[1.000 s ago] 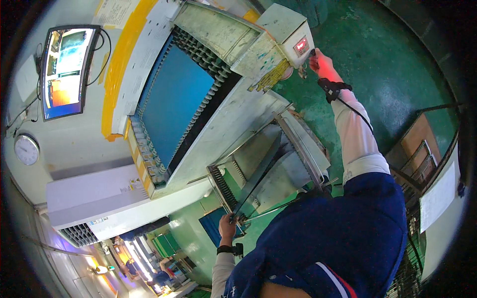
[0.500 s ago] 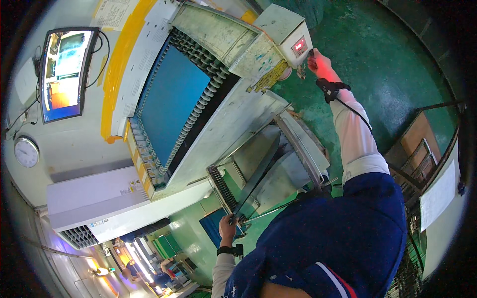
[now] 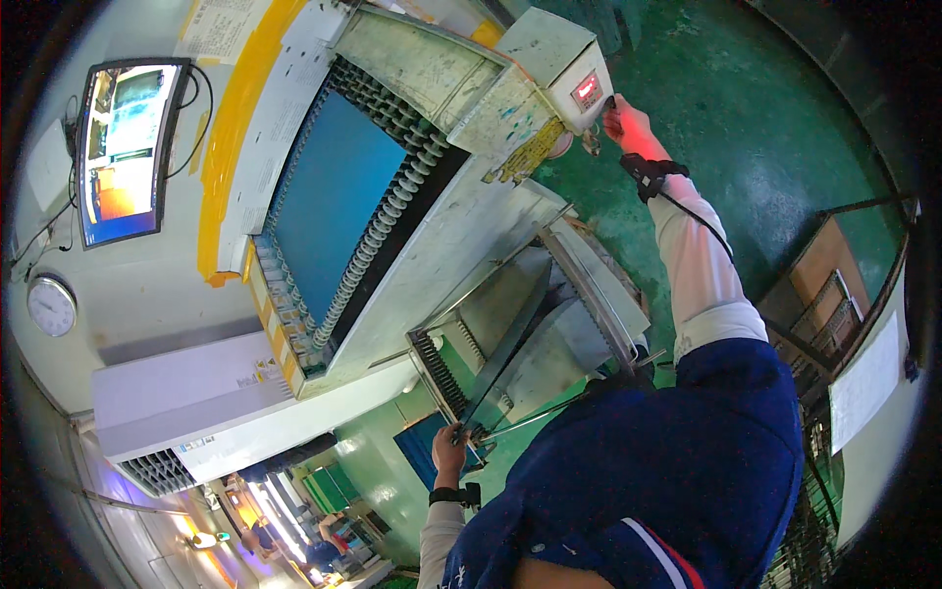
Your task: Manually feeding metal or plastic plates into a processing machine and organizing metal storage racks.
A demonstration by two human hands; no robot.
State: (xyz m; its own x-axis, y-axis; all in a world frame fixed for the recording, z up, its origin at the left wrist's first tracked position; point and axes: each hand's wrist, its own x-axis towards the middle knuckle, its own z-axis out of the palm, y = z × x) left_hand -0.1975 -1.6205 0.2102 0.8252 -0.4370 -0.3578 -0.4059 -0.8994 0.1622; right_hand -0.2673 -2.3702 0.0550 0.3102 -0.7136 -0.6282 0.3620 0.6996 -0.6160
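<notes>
My right hand (image 3: 628, 128) reaches out to a pale control box (image 3: 581, 96) with a red lit display. Its fingers are closed on a small black knob (image 3: 610, 102) at the box's side, and red light falls on the skin. Lower down, my left hand (image 3: 448, 454) is closed at the end of a long, thin dark panel (image 3: 510, 344) that stands on edge in a metal rack (image 3: 628, 339). A grey sheet (image 3: 554, 348) leans beside that panel. Both wrists wear black bands; a cable runs along my right forearm.
A machine bed with rows of rollers (image 3: 417, 162) carries a flat blue board (image 3: 339, 196). A white cabinet (image 3: 186, 402), a monitor (image 3: 128, 147) and a round clock (image 3: 51, 304) are at the left. People work at a lit bench far off. A brown frame (image 3: 824, 285) stands right.
The view has shifted very slightly. Both hands keep their places on the knob and the panel.
</notes>
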